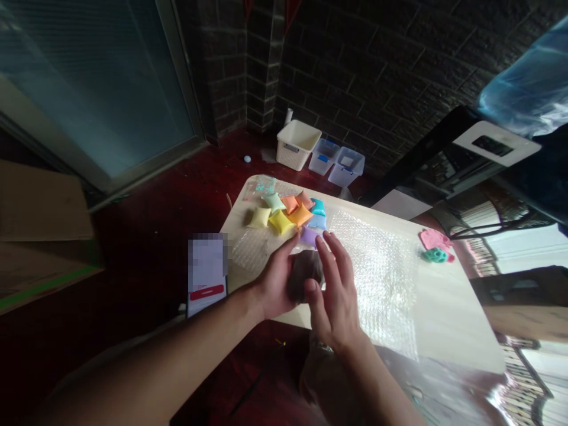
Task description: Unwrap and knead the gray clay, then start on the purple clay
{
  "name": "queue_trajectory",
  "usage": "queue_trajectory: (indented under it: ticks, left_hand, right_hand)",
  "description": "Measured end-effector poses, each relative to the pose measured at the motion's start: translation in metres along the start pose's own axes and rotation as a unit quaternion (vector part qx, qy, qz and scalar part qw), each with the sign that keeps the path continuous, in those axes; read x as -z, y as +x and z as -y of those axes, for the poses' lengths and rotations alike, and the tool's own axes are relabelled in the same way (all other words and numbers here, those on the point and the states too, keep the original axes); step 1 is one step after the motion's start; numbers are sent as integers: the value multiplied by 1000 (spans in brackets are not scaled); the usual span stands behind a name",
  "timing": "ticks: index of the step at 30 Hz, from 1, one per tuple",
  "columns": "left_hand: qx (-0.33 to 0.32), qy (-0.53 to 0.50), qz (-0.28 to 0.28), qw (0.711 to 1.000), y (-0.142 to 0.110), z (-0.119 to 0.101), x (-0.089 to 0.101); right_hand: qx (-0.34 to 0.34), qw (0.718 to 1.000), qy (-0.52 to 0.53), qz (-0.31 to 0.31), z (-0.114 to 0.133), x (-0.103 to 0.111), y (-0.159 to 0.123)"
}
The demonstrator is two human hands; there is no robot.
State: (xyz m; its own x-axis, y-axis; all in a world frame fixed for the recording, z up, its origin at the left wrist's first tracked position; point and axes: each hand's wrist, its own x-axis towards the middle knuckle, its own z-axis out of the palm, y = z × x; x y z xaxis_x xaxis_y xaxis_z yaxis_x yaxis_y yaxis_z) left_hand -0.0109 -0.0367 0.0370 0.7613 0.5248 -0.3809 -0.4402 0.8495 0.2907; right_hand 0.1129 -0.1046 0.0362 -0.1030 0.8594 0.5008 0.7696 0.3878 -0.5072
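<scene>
The dark lump (302,275) is partly covered by the right hand (341,296) and itself hides part of the left hand (274,281). At left, the phone screen (206,266) is partly pixelated (its lettering illegible); the cardboard box (42,207), left, and blue plastic (528,89), right, are cut off.

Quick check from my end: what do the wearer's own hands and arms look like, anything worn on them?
The left hand and right hand are gloveless. Both forearms are bare, tapering toward the wrists, with no sleeve, watch or bracelet visible. The left fingers are mostly hidden, so rings there can't be ruled out.
</scene>
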Motion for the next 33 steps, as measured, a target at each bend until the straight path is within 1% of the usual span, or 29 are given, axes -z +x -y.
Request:
queue_trajectory:
  ticks: [2, 4, 5, 9, 11, 13, 15, 17, 18, 19, 20, 21, 22, 23, 25, 27, 28, 29, 30, 32, 33]
  left_hand:
    - [19, -1, 55, 998, 0, 14, -1]
    - [-2, -8, 83, 997, 2, 27, -3]
    - [-14, -9, 89, 996, 3, 33, -5]
    - [-60, 13, 100, 993, 3, 45, -25]
    - [-55, 37, 95, 993, 1, 46, -37]
    - [-36, 68, 68, 995, -1, 44, -49]
    - [-24, 88, 50, 995, -1, 42, -58]
    - [-14, 97, 36, 994, 1, 41, -63]
    - [-16, 102, 27, 994, 4, 41, -64]
    - [-26, 103, 15, 994, 7, 42, -64]
    - [-47, 109, 2, 993, 10, 44, -62]
    - [-93, 120, -28, 988, 13, 47, -60]
    - [-137, 122, -49, 982, 16, 50, -57]
    - [-169, 112, -46, 978, 18, 53, -54]
    - [-236, 83, -38, 968, 22, 56, -46]
    - [-244, 60, -26, 968, 25, 52, -39]
    - [-227, 51, -24, 972, 27, 47, -36]
    - [-196, 40, -23, 980, 29, 40, -33]
    - [-168, 33, -23, 985, 30, 33, -31]
    - [-115, 21, -17, 993, 33, 18, -26]
    - [-94, 16, -6, 995, 34, 12, -23]
  right_hand:
    - [23, 999, -17, 43, 3, 0, -1]
    - [45, 997, -28, 53, 5, -1, -2]
    - [50, 997, -31, 57, 4, -1, -3]
    - [70, 997, -23, 30, 3, 9, -4]
    - [69, 998, -11, 8, 3, 17, -5]
    - [55, 998, 10, -15, 2, 24, -8]
    - [31, 997, 55, -44, -2, 27, -11]
    - [-21, 987, 127, -96, -7, 28, -12]
    - [-61, 975, 169, -132, -10, 27, -11]
    - [-109, 957, 213, -165, -12, 26, -10]
    - [-155, 937, 252, -184, -14, 23, -8]
    - [-192, 920, 284, -190, -16, 20, -7]
    - [-217, 911, 306, -173, -16, 16, -4]
    - [-226, 911, 311, -148, -16, 12, -2]
    - [-217, 933, 274, -79, -15, 3, 2]
    - [-203, 958, 194, -62, -16, -2, 6]
    - [-185, 968, 157, -60, -17, -3, 9]
    - [-160, 978, 121, -64, -18, -3, 13]
    - [-124, 987, 85, -62, -21, -2, 16]
    - [-38, 998, 21, -37, -26, -2, 23]
    - [-11, 1000, 9, -10, -29, -3, 26]
